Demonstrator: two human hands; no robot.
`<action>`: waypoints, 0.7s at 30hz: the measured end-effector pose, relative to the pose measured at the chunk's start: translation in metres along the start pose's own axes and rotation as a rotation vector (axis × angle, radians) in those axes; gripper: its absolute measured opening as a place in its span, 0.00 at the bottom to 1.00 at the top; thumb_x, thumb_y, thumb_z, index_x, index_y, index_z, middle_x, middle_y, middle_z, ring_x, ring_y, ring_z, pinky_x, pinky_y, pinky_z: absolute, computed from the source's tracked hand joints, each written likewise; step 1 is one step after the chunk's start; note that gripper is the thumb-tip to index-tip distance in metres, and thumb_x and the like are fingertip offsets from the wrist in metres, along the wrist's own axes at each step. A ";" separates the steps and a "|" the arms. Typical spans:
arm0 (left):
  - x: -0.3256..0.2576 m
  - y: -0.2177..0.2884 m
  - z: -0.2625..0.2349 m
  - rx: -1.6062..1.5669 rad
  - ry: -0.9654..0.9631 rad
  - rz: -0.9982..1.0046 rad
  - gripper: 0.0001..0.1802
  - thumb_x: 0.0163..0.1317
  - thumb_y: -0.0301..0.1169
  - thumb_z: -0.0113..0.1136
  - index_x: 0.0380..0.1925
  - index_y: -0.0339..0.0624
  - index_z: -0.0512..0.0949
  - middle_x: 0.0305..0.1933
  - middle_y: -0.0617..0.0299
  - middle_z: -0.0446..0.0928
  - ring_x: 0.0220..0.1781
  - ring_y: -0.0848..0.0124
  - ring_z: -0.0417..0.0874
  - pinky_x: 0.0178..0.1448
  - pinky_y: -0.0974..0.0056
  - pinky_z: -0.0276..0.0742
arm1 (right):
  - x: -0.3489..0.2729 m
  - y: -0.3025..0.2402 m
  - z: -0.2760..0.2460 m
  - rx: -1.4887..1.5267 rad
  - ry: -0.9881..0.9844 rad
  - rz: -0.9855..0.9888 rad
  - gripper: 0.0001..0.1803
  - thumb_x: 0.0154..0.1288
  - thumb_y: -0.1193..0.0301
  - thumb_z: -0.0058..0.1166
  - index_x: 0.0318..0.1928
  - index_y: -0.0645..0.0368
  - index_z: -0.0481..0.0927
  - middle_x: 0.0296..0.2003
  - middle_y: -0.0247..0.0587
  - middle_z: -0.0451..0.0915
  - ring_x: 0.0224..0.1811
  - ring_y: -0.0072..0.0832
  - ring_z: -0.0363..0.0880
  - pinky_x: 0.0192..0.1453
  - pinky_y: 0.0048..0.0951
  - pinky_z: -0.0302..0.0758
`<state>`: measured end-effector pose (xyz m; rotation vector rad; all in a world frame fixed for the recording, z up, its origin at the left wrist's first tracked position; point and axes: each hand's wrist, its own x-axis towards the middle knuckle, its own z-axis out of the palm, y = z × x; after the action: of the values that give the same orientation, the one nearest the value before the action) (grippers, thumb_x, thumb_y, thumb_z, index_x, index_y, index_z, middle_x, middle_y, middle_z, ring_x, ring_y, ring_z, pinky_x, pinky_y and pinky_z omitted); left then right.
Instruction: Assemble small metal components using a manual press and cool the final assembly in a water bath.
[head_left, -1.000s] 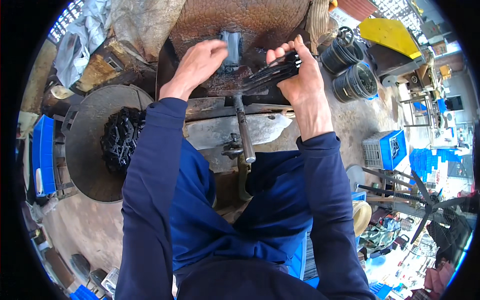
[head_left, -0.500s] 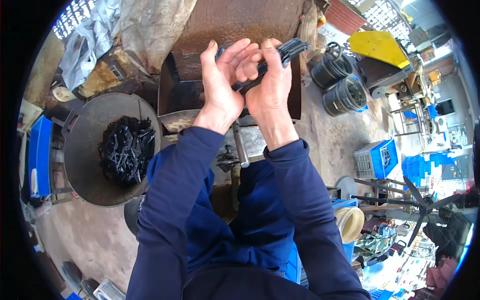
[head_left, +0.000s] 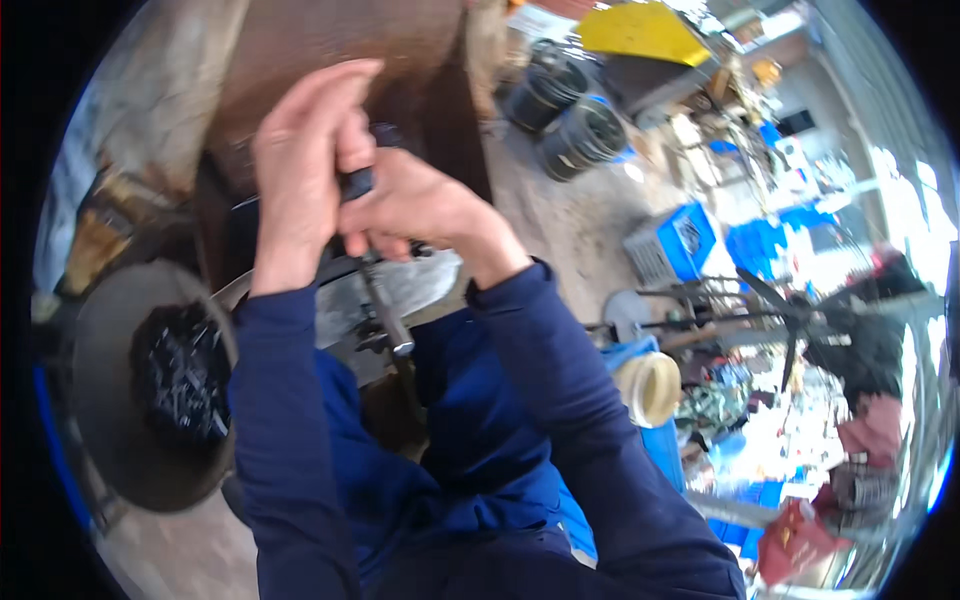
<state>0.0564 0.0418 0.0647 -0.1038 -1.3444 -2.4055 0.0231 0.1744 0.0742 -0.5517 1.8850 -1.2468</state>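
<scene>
Both my hands are together above a dark metal trough, smeared by motion. Between them shows the dark end of a bundle of slim black strips. My right hand is wrapped round the bundle, its fingertips curled underneath. Against the bundle's other side is my left hand, one digit stretched out at the top and the lower fingers bent onto the strips. Most of the bundle is hidden by the hands. Below them a round metal bar slants toward my knees.
To the left stands a wide round pan with a heap of black pieces. Black buckets, a grey-and-blue crate, a fan and a cream-coloured bucket are on the right.
My view has swung to the right. The hands have come closer together and turned; the left, cupped before, now bends onto the bundle. The strips that stuck out past the right hand are now mostly hidden.
</scene>
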 end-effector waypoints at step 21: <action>-0.070 -0.008 0.098 0.103 -0.481 -0.179 0.22 0.75 0.37 0.47 0.59 0.33 0.76 0.43 0.61 0.81 0.47 0.71 0.79 0.59 0.66 0.73 | -0.233 0.062 0.036 -0.270 0.814 -0.220 0.13 0.75 0.65 0.51 0.41 0.64 0.77 0.23 0.37 0.72 0.26 0.22 0.71 0.30 0.29 0.69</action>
<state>0.1066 0.1482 0.0937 -0.5890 -1.7450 -2.5530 0.1943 0.3469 0.0982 -0.4253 2.7592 -1.5082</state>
